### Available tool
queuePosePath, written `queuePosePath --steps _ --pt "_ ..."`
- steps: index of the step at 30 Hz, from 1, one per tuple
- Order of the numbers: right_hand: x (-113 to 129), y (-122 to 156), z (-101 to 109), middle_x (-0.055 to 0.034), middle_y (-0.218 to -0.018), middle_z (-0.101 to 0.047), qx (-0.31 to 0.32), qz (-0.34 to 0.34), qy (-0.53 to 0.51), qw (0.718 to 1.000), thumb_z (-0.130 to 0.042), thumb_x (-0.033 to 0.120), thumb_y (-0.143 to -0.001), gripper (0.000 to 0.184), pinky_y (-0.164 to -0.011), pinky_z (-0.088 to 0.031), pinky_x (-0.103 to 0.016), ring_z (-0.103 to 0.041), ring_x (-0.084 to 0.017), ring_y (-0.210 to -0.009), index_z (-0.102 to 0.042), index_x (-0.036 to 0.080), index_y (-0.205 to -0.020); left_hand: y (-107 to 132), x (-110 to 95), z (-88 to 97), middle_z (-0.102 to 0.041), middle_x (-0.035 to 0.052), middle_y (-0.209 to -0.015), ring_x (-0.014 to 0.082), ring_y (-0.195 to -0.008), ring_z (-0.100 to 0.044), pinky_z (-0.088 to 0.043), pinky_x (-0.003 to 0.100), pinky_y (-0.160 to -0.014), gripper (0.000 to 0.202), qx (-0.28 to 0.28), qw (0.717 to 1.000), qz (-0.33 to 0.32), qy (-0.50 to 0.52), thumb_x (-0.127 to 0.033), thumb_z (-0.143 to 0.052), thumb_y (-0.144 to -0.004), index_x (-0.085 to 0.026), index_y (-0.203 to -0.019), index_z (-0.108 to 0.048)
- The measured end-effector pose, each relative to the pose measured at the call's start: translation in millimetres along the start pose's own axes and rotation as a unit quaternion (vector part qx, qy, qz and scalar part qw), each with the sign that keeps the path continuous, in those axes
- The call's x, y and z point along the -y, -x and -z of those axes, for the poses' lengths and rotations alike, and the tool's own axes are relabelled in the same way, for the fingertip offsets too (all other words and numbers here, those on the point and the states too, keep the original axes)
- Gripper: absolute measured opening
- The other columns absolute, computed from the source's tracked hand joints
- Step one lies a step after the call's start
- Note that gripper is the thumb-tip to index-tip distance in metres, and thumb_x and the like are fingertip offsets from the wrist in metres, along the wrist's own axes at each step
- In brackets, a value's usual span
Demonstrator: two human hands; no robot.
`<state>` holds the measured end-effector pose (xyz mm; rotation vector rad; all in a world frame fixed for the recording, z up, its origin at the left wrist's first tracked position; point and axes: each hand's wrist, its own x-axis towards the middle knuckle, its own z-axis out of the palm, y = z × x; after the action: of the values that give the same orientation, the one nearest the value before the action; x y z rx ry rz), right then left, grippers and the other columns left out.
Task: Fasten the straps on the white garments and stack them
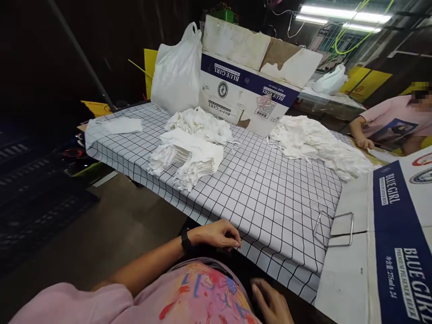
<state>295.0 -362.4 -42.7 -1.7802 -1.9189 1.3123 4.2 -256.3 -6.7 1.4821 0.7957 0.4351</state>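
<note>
My left hand [221,235], with a dark watch on the wrist, rests by the table's near edge, its fingers curled and nothing visible in them. Lower down, close to my body, is my right hand [272,300], partly cut off by the frame; its fingers look loosely stretched, with nothing seen in them. Beyond my left hand a layered stack of white cloth pieces [199,157] lies on the checked tablecloth [249,189]. Behind it is a loose heap of white cloth [199,123]. A larger white cloth pile [313,139] spreads at the far right.
An open cardboard box [249,85] and a full white plastic bag [177,74] stand at the back. Another box [357,270] with a wire frame [351,229] borders the right. A flat white cloth [123,126] lies left. A person [394,117] works across the table.
</note>
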Motion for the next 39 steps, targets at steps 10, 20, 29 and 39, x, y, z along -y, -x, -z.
queuePosePath --steps 10,20,29,39 --pt "68 -21 3 -0.0089 -0.109 -0.078 -0.068 0.092 -0.008 0.993 -0.049 0.041 -0.102 0.036 -0.091 -0.052 -0.035 -0.071 -0.025 -0.099 -0.077 0.021 -0.112 12 -29 4.8 -0.061 0.0002 -0.070 0.0101 -0.063 -0.053 -0.041 0.021 -0.061 0.042 -0.011 0.998 0.001 -0.060 -0.053 -0.062 -0.094 -0.013 -0.086 -0.073" --pt "5 106 43 -0.0067 -0.073 -0.076 -0.096 -0.022 -0.217 0.971 -0.065 0.053 -0.092 0.042 -0.057 -0.049 -0.024 -0.067 -0.015 -0.060 -0.084 0.015 -0.090 -23 -53 -5.6 -0.056 -0.0004 -0.063 0.0144 -0.061 -0.054 -0.044 0.024 -0.061 0.057 0.074 0.988 -0.014 -0.136 -0.071 -0.055 -0.093 -0.018 -0.094 -0.075" --pt "-61 112 81 -0.0074 -0.073 -0.074 -0.448 -0.082 -0.314 0.833 -0.078 0.058 -0.077 0.044 -0.051 -0.043 -0.024 -0.060 -0.014 -0.058 -0.082 0.014 -0.085 -34 -66 -17.9 -0.068 0.0045 -0.076 0.0163 -0.068 -0.060 -0.048 0.026 -0.067 0.054 0.090 0.976 -0.015 -0.197 -0.069 -0.060 -0.091 -0.018 -0.087 -0.077" --pt "-109 44 150 -0.0121 -0.122 -0.071 -0.631 -0.055 -0.470 0.614 -0.092 0.053 -0.059 0.071 -0.088 -0.057 -0.035 -0.065 -0.027 -0.119 -0.069 0.020 -0.117 -37 -56 -16.6 -0.062 0.0029 -0.070 0.0179 -0.071 -0.058 -0.047 0.026 -0.067 0.057 0.072 0.974 0.026 -0.212 -0.073 -0.056 -0.091 -0.019 -0.087 -0.074"
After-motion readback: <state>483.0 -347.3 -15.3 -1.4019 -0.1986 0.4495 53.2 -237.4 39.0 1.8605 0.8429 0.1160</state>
